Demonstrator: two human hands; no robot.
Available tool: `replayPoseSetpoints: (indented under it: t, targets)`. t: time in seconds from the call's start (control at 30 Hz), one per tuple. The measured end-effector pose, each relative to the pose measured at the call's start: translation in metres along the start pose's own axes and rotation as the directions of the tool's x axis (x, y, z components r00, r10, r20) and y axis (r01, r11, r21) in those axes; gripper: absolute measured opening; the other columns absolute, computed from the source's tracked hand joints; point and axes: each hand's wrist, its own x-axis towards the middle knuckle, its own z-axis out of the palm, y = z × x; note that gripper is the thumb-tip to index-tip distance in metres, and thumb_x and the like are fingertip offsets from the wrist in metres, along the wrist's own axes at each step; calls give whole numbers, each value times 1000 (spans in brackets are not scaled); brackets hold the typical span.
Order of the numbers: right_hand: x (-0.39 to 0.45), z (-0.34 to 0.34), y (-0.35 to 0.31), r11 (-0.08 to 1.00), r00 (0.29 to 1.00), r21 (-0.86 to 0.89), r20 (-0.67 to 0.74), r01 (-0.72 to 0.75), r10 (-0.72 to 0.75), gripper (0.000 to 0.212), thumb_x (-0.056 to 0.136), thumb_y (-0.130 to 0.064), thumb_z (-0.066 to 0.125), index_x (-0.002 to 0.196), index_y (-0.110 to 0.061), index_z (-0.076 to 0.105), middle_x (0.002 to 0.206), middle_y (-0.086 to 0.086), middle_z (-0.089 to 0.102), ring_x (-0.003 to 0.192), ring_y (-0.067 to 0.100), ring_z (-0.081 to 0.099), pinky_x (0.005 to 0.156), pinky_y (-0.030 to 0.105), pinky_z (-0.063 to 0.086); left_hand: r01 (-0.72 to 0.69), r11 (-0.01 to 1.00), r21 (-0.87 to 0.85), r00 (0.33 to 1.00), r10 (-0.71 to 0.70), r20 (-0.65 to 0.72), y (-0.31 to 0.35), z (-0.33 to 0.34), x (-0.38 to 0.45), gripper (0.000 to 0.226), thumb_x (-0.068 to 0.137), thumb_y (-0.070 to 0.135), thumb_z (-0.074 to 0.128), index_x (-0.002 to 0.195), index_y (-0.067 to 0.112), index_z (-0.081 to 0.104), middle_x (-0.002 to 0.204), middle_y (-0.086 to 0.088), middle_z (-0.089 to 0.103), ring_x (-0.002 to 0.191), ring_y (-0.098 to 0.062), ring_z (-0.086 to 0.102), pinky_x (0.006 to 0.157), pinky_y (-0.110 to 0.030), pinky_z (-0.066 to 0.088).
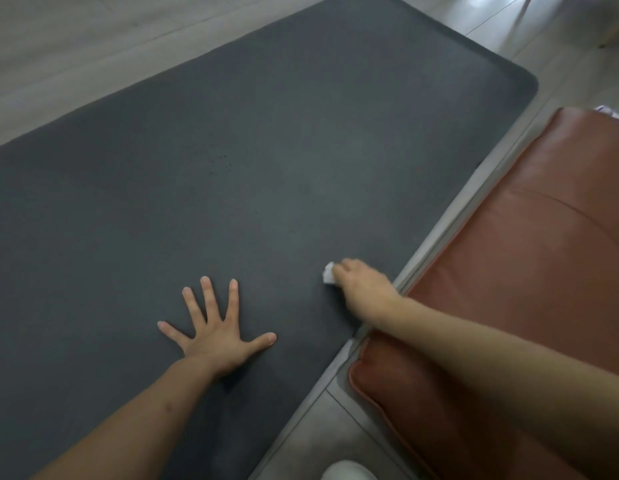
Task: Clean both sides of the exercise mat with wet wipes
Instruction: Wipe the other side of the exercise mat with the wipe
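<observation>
Dark grey exercise mat [266, 150] lies flat on the pale floor [58, 46], its right edge just beside a brown leather cushion [526, 271]. Left hand [216, 336] presses palm-down on the mat, fingers [205, 292] straight and spread. Right hand [358, 280] grips a crumpled white wet wipe [328, 272] against the mat near that right edge.

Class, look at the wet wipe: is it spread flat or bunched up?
Bunched up. The wet wipe shows as a small crumpled white wad pinched by the right hand against the mat.
</observation>
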Motion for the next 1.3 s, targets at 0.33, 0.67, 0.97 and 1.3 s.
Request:
replayPoseSetpoints:
  t: [0.33, 0.67, 0.97, 1.3]
  targets:
    - [-27, 13, -46, 971, 987, 177, 41, -161, 156, 27, 87, -4, 53, 113, -11, 54, 115, 11, 57, 107, 32, 56, 87, 36, 43, -16, 1000, 17, 999, 17, -46, -3, 7, 2, 124, 67, 104, 31, 144, 43, -45, 139, 2, -67, 134, -34, -57, 102, -82, -20]
    - [10, 5, 15, 902, 900, 81, -77, -424, 430, 24, 90, -6, 53, 114, -8, 50, 117, 13, 55, 107, 34, 54, 85, 44, 49, -75, 995, 69, 957, 91, -276, -37, 40, -14, 63, 103, 65, 9, 157, 51, -21, 160, 9, -45, 149, -26, -41, 114, -78, -12]
    - [-83, 70, -155, 956, 991, 261, -45, 134, -127, 27, 80, -1, 50, 104, -13, 54, 102, 7, 55, 93, 26, 53, 84, 36, 48, 84, 996, -22, 919, -86, -384, -72, 77, -50, 61, 102, 64, 2, 156, 51, -21, 165, 3, -37, 151, -28, -37, 112, -81, -12]
    - [-22, 44, -57, 972, 957, 133, -193, -194, 217, 23, 93, -5, 47, 115, -6, 55, 108, 12, 56, 100, 34, 56, 81, 42, 48, 1, 1000, 1, 942, -1, -335, -111, 74, -66, 62, 107, 59, 18, 160, 49, -12, 165, 6, -37, 152, -26, -34, 117, -75, -9]
